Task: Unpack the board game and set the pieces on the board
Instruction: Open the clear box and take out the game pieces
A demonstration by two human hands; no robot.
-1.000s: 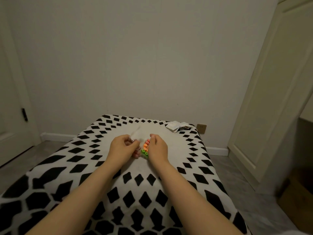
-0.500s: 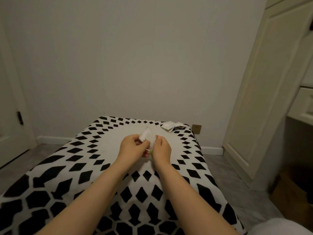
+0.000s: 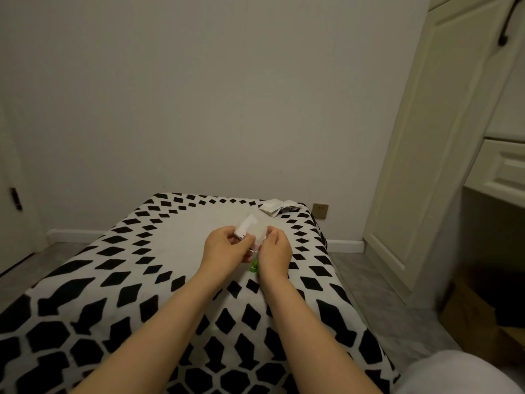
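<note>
Head view: left hand (image 3: 224, 247) and right hand (image 3: 274, 251) close together above black-and-white patterned cloth (image 3: 119, 294), each pinching an edge of small clear packet (image 3: 252, 233); green piece (image 3: 253, 265) visible at packet's bottom; crumpled paper (image 3: 277, 207) at far right corner

Dim warm indoor light, soft shadows, no glare; wide-angle bend at edges, slight softness.

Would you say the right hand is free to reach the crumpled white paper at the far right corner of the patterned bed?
Probably not yet: the right hand grips the small clear packet, though nothing blocks the crumpled white paper.
</note>
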